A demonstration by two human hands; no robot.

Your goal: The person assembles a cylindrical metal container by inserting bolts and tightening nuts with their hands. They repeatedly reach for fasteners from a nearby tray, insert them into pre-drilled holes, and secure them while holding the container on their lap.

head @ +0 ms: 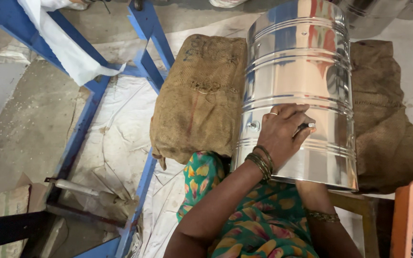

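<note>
A shiny steel drum (pixel 302 62) lies on its side across a brown jute sack (pixel 201 100). My left hand (pixel 283 131) rests on the drum's curved wall near its open near rim, fingers closed around a small dark tool (pixel 308 126) with a pale tip. A small rivet or knob (pixel 253 126) sits on the wall just left of that hand. My right forearm (pixel 322 215), wearing a bangle, reaches up into the drum's open end. The right hand itself is hidden inside the drum.
A blue metal frame (pixel 146 57) stands at left over a crumpled white sheet (pixel 120 134). A metal-handled tool (pixel 80 188) lies by the frame. An orange tray (pixel 402 220) with small metal parts sits at lower right. More steel drums (pixel 374 14) stand behind.
</note>
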